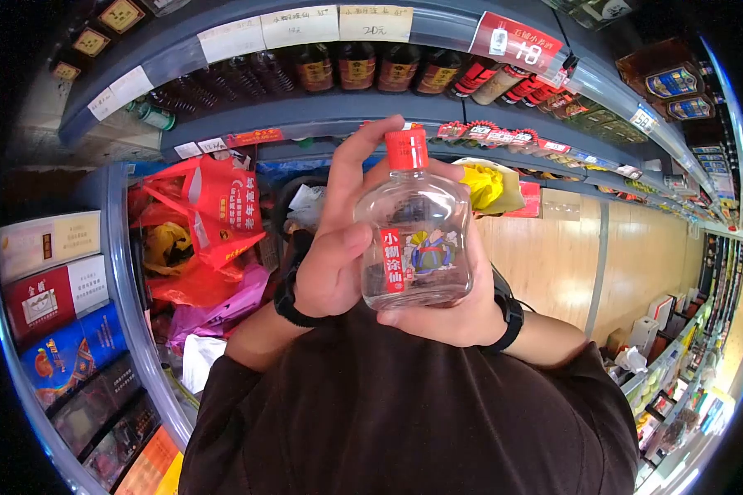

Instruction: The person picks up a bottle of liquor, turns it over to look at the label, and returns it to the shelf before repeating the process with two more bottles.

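Observation:
A clear glass bottle [431, 235] with a red cap and a red label strip stands upright in front of my chest, held between both hands. My left hand [334, 256] is round its left side, with the thumb against the glass and a finger reaching up beside the cap. My right hand [462, 313] holds the bottle's lower right side, its thumb under the base. Part of the right fingers is hidden behind the glass. Both wrists have black bands.
Shelves [305, 111] with dark bottles [357, 68] and price tags curve across the top. Red plastic bags [223, 210] lie at the left, above boxes [54, 301] on a side shelf. A yellow bag [481, 188] is behind the bottle. Wooden floor [545, 256] shows at the right.

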### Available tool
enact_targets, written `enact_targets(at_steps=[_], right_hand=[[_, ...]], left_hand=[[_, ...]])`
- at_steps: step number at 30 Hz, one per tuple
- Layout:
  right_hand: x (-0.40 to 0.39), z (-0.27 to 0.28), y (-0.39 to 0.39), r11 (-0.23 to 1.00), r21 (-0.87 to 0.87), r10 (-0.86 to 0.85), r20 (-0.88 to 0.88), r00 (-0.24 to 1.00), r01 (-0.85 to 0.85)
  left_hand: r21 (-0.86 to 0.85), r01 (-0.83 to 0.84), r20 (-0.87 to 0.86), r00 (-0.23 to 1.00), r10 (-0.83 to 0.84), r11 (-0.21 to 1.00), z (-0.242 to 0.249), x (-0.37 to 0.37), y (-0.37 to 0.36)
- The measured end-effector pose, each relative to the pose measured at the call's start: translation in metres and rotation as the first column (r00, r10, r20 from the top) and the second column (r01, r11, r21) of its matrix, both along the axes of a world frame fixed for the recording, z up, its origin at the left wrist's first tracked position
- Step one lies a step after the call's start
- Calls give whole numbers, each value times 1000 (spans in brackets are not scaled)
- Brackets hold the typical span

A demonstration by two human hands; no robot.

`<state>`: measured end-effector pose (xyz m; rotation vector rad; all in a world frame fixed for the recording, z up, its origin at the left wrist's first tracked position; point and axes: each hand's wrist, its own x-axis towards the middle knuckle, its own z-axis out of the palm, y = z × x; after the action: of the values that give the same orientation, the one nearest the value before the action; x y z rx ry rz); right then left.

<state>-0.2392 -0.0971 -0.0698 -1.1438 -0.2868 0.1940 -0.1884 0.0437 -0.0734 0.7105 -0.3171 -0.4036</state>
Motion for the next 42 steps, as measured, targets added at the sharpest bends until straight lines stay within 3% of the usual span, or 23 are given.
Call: enact_targets(at_steps=[5, 18, 26, 42], right_hand=[[-5, 4, 3, 1000, -15, 5, -80, 997, -6], [-10, 0, 4, 998, -54, -36, -39, 999, 34], [-13, 5, 3, 998, -32, -52, -129, 990, 48], [-12, 1, 6, 998, -19, -57, -146, 988, 54]], left_hand=[[-27, 3, 11, 1000, -2, 1000, -3, -3, 4], [13, -18, -10, 1000, 18, 1000, -8, -6, 3], [13, -19, -9, 1000, 19, 1000, -8, -7, 1], [28, -20, -26, 999, 21, 999, -7, -7, 3]])
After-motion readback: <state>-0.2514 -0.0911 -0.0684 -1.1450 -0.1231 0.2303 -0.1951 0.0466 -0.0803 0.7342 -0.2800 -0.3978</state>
